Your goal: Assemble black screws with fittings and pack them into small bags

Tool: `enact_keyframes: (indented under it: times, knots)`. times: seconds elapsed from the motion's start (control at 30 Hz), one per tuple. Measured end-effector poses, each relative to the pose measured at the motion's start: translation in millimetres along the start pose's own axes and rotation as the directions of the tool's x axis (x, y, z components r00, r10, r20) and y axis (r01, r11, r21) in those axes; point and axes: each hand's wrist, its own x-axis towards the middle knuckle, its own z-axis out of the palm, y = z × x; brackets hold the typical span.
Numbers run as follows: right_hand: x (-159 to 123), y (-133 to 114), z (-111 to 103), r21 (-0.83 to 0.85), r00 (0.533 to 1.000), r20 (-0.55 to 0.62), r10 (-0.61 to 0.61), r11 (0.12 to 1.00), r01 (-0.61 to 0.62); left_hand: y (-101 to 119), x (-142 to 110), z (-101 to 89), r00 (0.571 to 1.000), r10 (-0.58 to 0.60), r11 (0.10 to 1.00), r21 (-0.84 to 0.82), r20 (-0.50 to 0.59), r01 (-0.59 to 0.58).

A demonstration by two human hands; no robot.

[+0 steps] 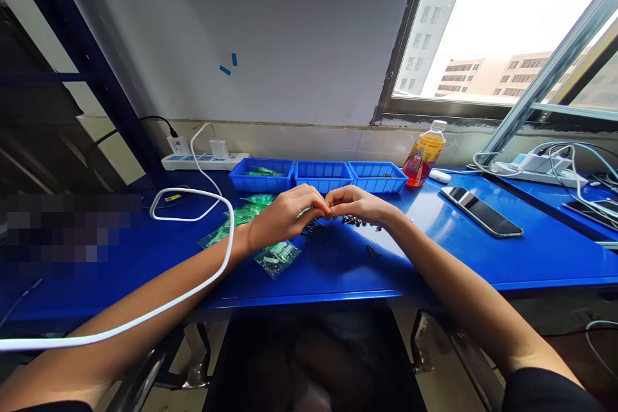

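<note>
My left hand [300,208] and my right hand [356,202] meet fingertip to fingertip above the blue table. Both are closed in a pinch, and whatever lies between the fingertips is too small or too hidden to name. Beneath them, small dark metal pieces [355,221] lie loose on the table, with a few thin ones [371,250] nearer the front edge. Clear bags with green pieces [246,211] spread beside and behind my left wrist. One small clear bag [278,257] with white and green pieces lies just in front of that wrist.
Three blue bins [323,174] stand in a row against the wall. A drink bottle [425,153], a white case [440,176] and a phone [481,211] are on the right. A white cable [230,238] runs from a power strip [232,161] across my left forearm.
</note>
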Motion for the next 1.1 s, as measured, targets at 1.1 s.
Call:
enact_keyframes:
  times: [1.1]
  knots:
    - [1.9,-1.2,25.8,-0.711,0.859,-0.216,-0.465,0.678,0.188,-6.3,0.4,4.2,0.864,-0.495,0.774,-0.404,0.093,0.488]
